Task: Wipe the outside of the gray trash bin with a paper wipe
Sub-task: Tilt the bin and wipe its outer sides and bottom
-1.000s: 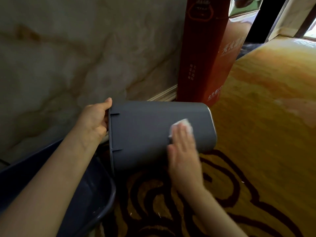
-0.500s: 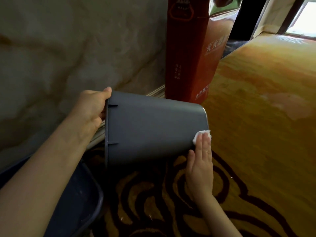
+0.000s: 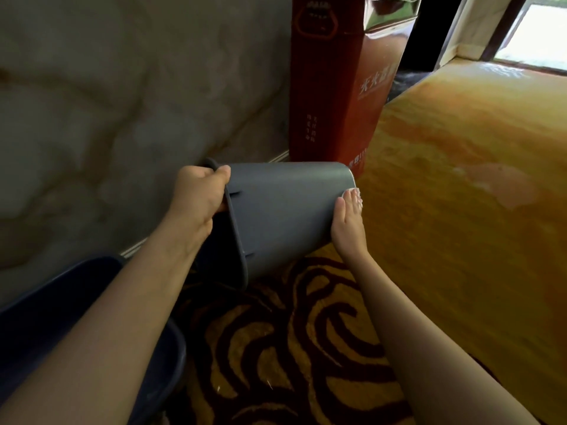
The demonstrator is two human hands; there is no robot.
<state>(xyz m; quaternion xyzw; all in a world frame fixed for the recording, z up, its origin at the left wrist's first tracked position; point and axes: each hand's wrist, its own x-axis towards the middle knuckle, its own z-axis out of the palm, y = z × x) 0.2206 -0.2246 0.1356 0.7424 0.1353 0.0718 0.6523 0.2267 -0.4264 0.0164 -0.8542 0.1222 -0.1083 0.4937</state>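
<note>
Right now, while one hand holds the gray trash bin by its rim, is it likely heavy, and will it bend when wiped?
Probably light: the left hand alone holds the gray trash bin tipped sideways above the carpet. It seems fairly stiff, since its wall shows no dent where the right hand presses the paper wipe. The smooth plastic may be slippery.

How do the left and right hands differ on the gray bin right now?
The left hand curls over the rim at the open end of the gray trash bin; the right hand lies flat against its closed base end. The left hand holds nothing else; the right hand presses a white paper wipe under its fingers. Both are bare and touch the tipped bin.
</note>
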